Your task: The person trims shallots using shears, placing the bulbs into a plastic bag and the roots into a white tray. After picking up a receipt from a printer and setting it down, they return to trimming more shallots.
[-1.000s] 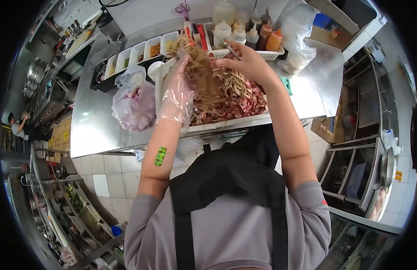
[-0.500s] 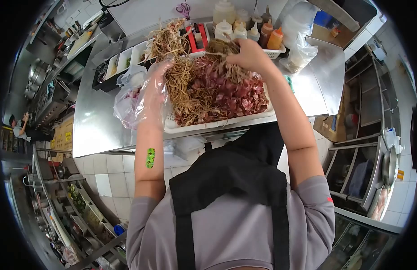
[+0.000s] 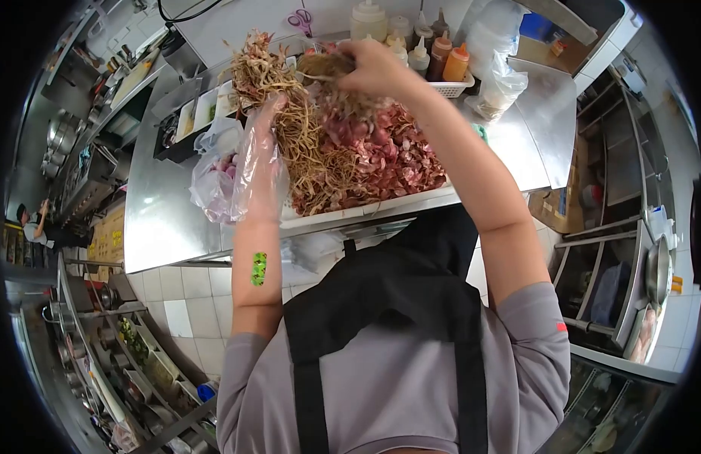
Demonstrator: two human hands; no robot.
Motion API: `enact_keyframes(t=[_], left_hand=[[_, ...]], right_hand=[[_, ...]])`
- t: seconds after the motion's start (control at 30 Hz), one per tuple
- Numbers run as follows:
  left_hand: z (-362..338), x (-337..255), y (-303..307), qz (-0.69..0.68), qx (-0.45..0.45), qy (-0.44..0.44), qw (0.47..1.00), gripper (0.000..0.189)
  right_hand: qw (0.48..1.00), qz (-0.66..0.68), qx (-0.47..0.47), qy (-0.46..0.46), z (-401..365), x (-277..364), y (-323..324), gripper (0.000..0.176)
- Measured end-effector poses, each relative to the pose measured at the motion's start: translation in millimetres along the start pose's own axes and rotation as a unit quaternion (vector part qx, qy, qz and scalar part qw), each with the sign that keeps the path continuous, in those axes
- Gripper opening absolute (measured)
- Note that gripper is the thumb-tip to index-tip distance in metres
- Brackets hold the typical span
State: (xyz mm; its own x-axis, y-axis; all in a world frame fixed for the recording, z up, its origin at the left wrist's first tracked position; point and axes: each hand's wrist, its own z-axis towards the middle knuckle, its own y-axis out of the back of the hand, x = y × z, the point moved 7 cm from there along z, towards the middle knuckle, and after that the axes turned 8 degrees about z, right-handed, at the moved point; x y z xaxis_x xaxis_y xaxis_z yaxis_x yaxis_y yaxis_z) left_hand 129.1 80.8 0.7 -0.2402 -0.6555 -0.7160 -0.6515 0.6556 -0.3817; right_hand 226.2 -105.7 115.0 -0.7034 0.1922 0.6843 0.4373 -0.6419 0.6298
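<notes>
Hands at work at a metal kitchen table: a person's bare right hand grips a brown, stringy bunch, blurred, above a white tray heaped with dried stalks and papery red skins. The left hand, in a loose clear plastic glove, is against the stalks at the tray's left side; whether its fingers close around them cannot be told. The stalks lie tangled over the heap, their upper end rising beside open food containers, and dry scraps shaken loose could drop in among that food. The baggy glove could snag on the wiry strands and tear, or drag a clump over the low rim onto the table. A wide swing of the right arm might knock the squeeze bottles behind the tray, while the glove could catch the plastic bag beside it.
</notes>
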Motion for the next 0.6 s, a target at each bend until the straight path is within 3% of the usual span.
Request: enact_keyframes(t=[0.03,0.1,0.2,0.27,0.4,0.47,0.53,0.6], left_hand=[[-117.2,11.7,-54.8,0.07,0.154,-0.308,0.936,0.042],[-94.4,21.3,-40.9,0.115,0.129,-0.303,0.937,0.045],[-67.2,22.2,-28.7,0.154,0.126,-0.302,0.932,0.042],[-82.3,29.3,-21.3,0.21,0.049,-0.28,0.936,0.042],[-27.4,44.7,35.5,0.231,-0.001,-0.279,0.932,0.041],[-18.0,49.2,56.0,0.225,-0.003,-0.272,0.936,0.04],[-34.3,47.8,55.5,0.258,0.041,-0.361,0.895,0.058],[-50.3,45.8,50.5,0.232,0.027,-0.404,0.884,0.059]], right_hand=[[1.0,0.0,-0.002,-0.002,0.8,-6.2,-12.7,0.055],[0.993,0.016,0.098,-0.061,-2.3,-24.5,-43.9,0.062],[0.992,0.014,0.071,-0.102,-14.6,-43.0,-43.0,0.069],[0.996,-0.002,0.047,-0.075,-30.3,-48.3,-19.9,0.067],[0.979,0.044,-0.039,-0.193,-84.5,-61.4,65.3,0.051],[0.966,0.048,-0.106,-0.232,-115.4,-100.0,95.4,0.042],[0.954,-0.078,-0.101,-0.272,-142.0,-160.5,110.6,0.033],[0.937,-0.134,-0.127,-0.297,-167.6,-201.8,108.5,0.026]])
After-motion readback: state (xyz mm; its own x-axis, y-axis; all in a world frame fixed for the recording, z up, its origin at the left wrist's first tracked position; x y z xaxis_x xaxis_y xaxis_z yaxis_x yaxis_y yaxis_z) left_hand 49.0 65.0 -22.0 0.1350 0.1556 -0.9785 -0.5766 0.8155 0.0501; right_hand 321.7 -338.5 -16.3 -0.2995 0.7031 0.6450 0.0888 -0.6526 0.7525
